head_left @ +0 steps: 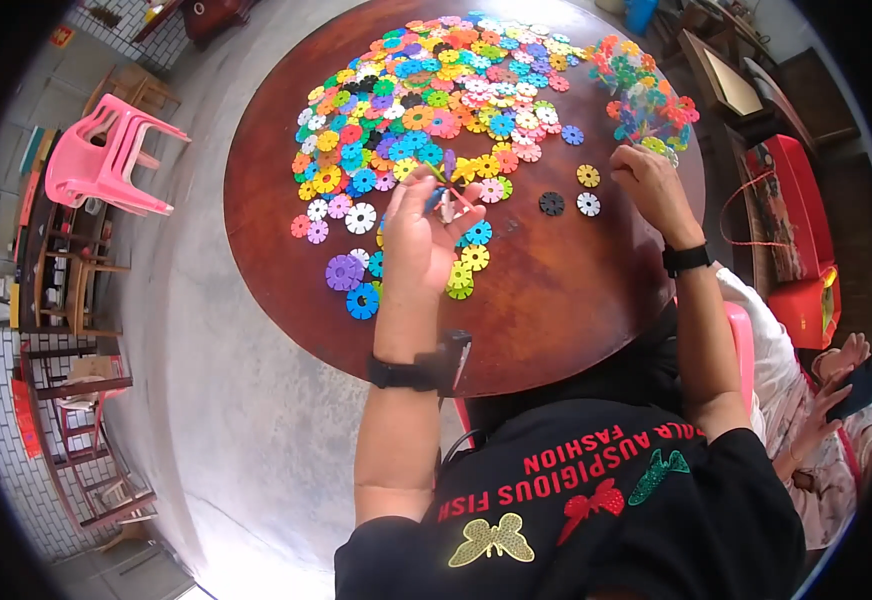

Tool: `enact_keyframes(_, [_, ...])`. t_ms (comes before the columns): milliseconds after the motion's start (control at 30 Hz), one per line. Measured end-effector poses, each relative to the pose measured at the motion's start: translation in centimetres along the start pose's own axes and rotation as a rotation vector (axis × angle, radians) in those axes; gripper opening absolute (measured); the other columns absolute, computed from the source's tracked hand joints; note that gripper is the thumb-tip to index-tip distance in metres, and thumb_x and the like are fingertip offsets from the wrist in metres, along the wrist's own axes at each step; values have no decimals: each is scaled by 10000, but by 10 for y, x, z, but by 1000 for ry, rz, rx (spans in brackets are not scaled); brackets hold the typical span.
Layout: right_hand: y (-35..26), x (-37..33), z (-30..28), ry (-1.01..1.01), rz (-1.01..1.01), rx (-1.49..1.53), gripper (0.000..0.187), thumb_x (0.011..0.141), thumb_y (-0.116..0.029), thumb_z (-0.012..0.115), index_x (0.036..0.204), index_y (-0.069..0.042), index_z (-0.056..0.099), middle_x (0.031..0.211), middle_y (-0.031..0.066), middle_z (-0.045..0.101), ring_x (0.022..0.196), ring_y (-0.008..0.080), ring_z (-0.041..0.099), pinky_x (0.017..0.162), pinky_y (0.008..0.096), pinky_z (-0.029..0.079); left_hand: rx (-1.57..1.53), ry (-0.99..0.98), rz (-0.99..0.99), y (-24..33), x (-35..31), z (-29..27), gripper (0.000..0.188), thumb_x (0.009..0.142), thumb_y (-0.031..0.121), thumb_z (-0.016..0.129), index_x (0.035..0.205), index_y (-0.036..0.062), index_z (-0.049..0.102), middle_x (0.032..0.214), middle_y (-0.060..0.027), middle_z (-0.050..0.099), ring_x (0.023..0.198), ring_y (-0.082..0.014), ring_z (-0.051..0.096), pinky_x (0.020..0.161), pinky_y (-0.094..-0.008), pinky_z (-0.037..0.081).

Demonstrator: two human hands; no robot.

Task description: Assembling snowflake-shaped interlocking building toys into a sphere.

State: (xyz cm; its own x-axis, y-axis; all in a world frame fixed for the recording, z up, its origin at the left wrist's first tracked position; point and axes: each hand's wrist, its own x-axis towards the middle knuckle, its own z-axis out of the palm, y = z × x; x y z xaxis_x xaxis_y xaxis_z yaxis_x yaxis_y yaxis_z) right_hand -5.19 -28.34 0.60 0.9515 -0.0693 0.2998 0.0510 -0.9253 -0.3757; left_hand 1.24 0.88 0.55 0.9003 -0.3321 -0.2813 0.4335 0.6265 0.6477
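Judged part-assembled, with multicoloured flower-shaped plastic discs [443, 120] mostly loose across round brown wooden table [261, 215], small multicoloured joined-disc cluster [449, 166] held in half-curled left hand [422, 235], larger translucent multicoloured joined-disc cluster [636, 85] near closely curled right hand [654, 185], contents not tellable.

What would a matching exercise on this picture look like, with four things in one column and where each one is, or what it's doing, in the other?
Things:
1. Left hand
2. Right hand
3. Loose black disc
4. Pink chairs

Places and states:
A. On the table, between the two hands
B. Stacked on the floor, left of the table
C. Holding a few small pieces
D. Beside the see-through cluster

Right pairs: 1-C, 2-D, 3-A, 4-B
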Motion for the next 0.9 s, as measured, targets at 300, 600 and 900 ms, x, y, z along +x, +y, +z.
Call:
enact_keyframes(300, [-11,14,18,-171,33,-67,211,769,-102,620,972,-50,598,923,142,552,935,325,564,799,407,450,-41,-38,-47,7,0,2,304,957,300,449,1079,26,498,942,-175,560,866,-342,642,664,-439,580])
enact_keyframes(600, [2,17,25,-148,3,3,246,750,-101,648,840,-11,437,852,157,524,875,363,540,744,431,432,-13,-21,-48,13,-7,9,396,985,380,364,1103,27,499,972,-172,524,879,-331,638,664,-412,576])
enact_keyframes(900, [1,17,23,-144,10,22,241,746,-116,647,849,-30,447,822,140,527,837,340,549,713,418,430,27,-93,-9,10,-2,-6,273,935,230,534,1138,49,511,1044,-136,578,935,-337,632,701,-426,575])
